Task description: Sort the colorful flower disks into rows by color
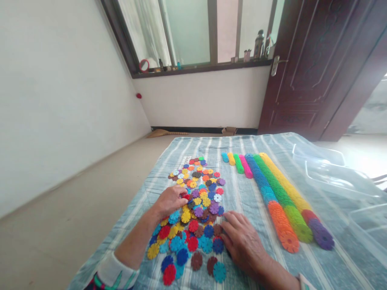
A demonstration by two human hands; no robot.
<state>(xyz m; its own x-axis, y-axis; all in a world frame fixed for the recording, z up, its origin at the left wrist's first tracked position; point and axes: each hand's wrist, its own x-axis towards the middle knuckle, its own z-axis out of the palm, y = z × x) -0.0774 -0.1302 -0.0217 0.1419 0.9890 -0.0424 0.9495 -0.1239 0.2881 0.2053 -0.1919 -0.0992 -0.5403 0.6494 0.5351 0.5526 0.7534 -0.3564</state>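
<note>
A loose pile of notched plastic snowflake discs [185,217] in many colours spreads over the striped cloth in front of me. At the pile's left edge, my left hand [171,201] pinches a red snowflake disc [186,197] between thumb and fingers. My right hand [243,241] rests at the right edge with its fingers stretched out. Its fingertips are at a brown snowflake disc [217,230] and just above a dark blue snowflake disc [218,245]. Its palm faces down, so anything beneath is hidden.
Right of the pile, long overlapping rows of discs lie sorted by colour, one ending in orange [286,231]. Short rows, including a pink one [246,166], lie beside them. Clear plastic containers [338,177] stand at the right of the striped cloth [145,213].
</note>
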